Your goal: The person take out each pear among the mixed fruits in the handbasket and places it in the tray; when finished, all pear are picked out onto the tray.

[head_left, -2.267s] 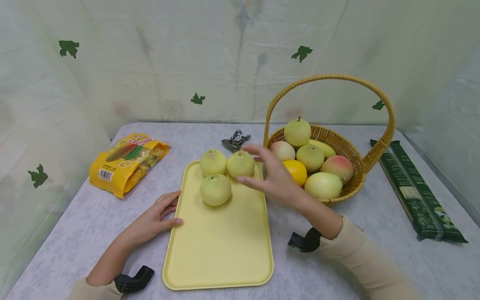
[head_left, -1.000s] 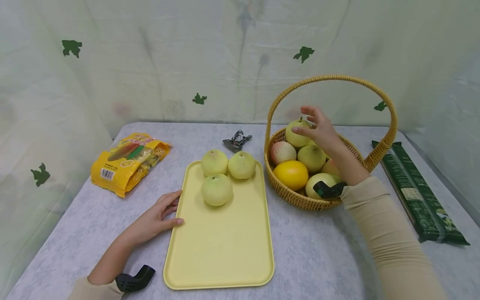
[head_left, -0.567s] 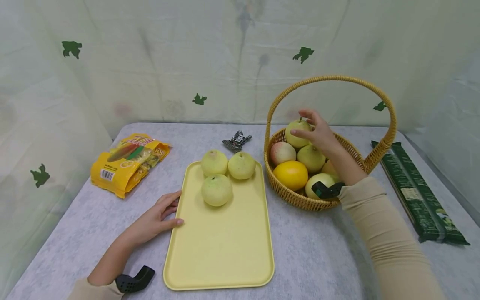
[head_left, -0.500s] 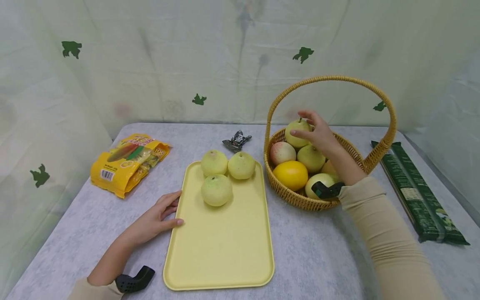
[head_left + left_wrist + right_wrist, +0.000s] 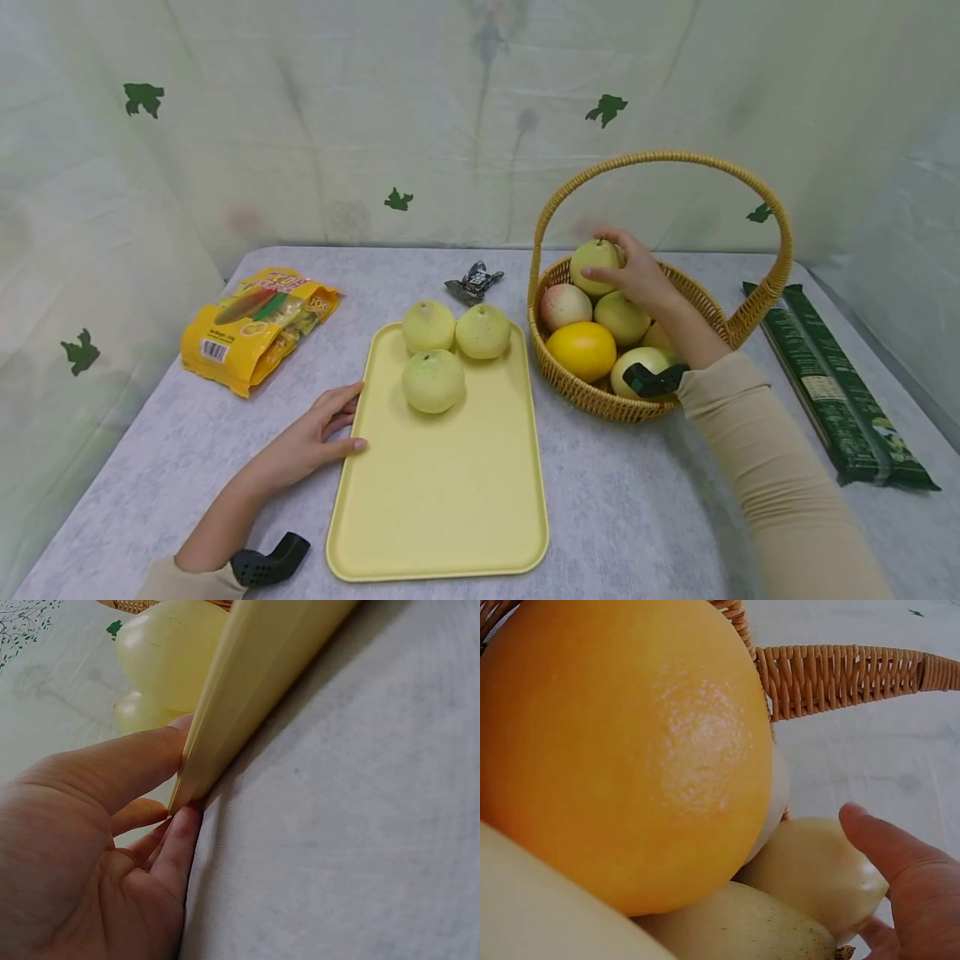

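Right hand [image 5: 637, 273] on pear [image 5: 589, 268], left hand [image 5: 309, 437] on tray [image 5: 442, 508].
Pear clasped, basket's [image 5: 600, 404] far side; tray's left edge pinched.

Soft diffuse light, faint shadows, dimmer wrist views

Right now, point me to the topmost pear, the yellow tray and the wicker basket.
Topmost pear [image 5: 592, 261]: head view, its front face.
Yellow tray [image 5: 442, 496]: head view, bare near half.
Wicker basket [image 5: 592, 400]: head view, front wall.
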A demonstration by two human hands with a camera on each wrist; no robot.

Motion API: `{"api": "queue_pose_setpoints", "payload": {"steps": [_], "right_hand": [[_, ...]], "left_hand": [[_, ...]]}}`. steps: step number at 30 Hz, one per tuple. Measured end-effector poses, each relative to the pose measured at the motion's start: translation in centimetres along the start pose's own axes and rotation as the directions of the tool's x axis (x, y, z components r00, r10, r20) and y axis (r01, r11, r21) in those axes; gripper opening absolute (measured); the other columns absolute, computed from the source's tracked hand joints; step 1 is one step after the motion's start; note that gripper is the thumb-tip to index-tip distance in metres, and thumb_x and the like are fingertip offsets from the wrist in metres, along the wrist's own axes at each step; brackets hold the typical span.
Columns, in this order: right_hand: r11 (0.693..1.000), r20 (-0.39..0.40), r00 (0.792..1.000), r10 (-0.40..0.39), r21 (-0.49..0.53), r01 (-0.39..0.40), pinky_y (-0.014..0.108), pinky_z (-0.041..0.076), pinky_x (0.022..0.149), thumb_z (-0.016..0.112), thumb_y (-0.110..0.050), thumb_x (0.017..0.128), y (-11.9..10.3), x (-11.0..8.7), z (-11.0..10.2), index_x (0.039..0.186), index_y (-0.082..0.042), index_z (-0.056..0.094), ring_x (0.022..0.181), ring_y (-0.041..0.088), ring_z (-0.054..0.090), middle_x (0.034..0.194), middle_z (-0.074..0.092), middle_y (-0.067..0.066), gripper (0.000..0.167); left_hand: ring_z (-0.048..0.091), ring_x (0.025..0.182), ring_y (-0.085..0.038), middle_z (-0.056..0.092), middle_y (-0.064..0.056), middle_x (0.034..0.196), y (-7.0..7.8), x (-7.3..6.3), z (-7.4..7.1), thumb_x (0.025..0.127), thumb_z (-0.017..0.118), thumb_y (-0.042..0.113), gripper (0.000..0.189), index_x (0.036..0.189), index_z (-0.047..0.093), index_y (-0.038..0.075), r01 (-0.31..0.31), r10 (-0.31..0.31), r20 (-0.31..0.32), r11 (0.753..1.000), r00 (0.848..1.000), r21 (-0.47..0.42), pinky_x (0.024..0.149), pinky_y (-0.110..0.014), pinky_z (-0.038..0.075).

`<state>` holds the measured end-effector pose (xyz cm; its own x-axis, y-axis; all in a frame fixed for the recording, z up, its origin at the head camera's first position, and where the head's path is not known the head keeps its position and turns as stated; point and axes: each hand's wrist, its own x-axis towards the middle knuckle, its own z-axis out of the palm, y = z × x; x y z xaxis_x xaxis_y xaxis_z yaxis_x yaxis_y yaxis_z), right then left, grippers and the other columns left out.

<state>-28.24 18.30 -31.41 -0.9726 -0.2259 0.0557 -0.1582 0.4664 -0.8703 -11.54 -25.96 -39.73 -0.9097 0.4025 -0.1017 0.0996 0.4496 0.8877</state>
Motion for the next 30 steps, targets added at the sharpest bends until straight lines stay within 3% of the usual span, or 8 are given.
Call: {"api": "queue_pose_setpoints", "payload": {"steps": [8,12,15,20,24,30], "right_hand": [[0.999,0.004,1.000,0.024,-0.036,-0.024,0.048,0.033,0.093,0.064,-0.017,0.085,-0.2,0.1,0.3,0.135,-0.012,0.032,0.116,0.033,0.034,0.141,0.024,0.014,0.060],[0.997,-0.060,0.997,0.041,-0.066,-0.045,0.047,0.035,0.091,0.067,-0.021,0.082,-0.5,0.1,0.3,0.134,-0.014,0.035,0.115,0.031,0.037,0.139,0.030,0.012,0.061],[0.998,-0.101,0.994,0.049,-0.040,-0.053,0.044,0.040,0.086,0.069,-0.024,0.081,-1.0,-0.1,0.2,0.134,-0.016,0.036,0.111,0.029,0.040,0.136,0.033,0.012,0.063],[0.998,-0.105,0.992,0.065,0.023,-0.063,0.038,0.043,0.082,0.070,-0.030,0.078,-2.4,-1.0,-0.1,0.134,-0.018,0.036,0.108,0.026,0.042,0.136,0.031,0.010,0.067],[0.998,-0.107,0.993,0.045,0.037,-0.041,0.035,0.045,0.078,0.071,-0.032,0.077,-3.3,-2.3,-0.5,0.132,-0.018,0.038,0.104,0.026,0.043,0.133,0.032,0.011,0.066],[0.998,-0.110,0.993,-0.052,0.032,0.056,0.034,0.047,0.070,0.071,-0.030,0.077,-4.9,-4.8,-0.3,0.130,-0.021,0.042,0.099,0.025,0.042,0.130,0.035,0.007,0.061]], "left_hand": [[0.032,0.119,-0.027,0.022,-0.015,0.137,0.0,-0.1,0.1,0.083,0.066,0.022,0.078,0.142,0.019,0.004,-0.005,0.005,0.002,1.000,1.000,0.009,0.090,-0.005,0.029],[0.033,0.118,-0.027,0.023,-0.015,0.136,0.0,-0.1,0.1,0.082,0.066,0.022,0.078,0.142,0.019,0.004,-0.008,0.008,-0.002,1.000,1.000,0.013,0.090,-0.006,0.030],[0.033,0.118,-0.027,0.023,-0.015,0.136,0.0,-0.1,0.1,0.082,0.066,0.022,0.079,0.142,0.019,0.004,-0.005,0.005,-0.003,1.000,1.000,0.015,0.090,-0.006,0.030],[0.033,0.119,-0.026,0.022,-0.014,0.137,0.0,0.0,0.1,0.083,0.066,0.024,0.079,0.143,0.018,0.005,0.002,-0.002,0.001,1.000,1.000,0.018,0.090,-0.006,0.029],[0.033,0.119,-0.026,0.022,-0.014,0.137,0.1,0.0,0.1,0.083,0.066,0.023,0.078,0.142,0.018,0.005,-0.004,0.004,0.001,1.000,1.000,0.017,0.090,-0.005,0.029],[0.033,0.118,-0.026,0.023,-0.013,0.136,0.2,-0.1,0.0,0.082,0.066,0.022,0.079,0.142,0.018,0.005,-0.009,0.009,0.001,1.000,1.000,0.017,0.090,-0.006,0.030]]}}
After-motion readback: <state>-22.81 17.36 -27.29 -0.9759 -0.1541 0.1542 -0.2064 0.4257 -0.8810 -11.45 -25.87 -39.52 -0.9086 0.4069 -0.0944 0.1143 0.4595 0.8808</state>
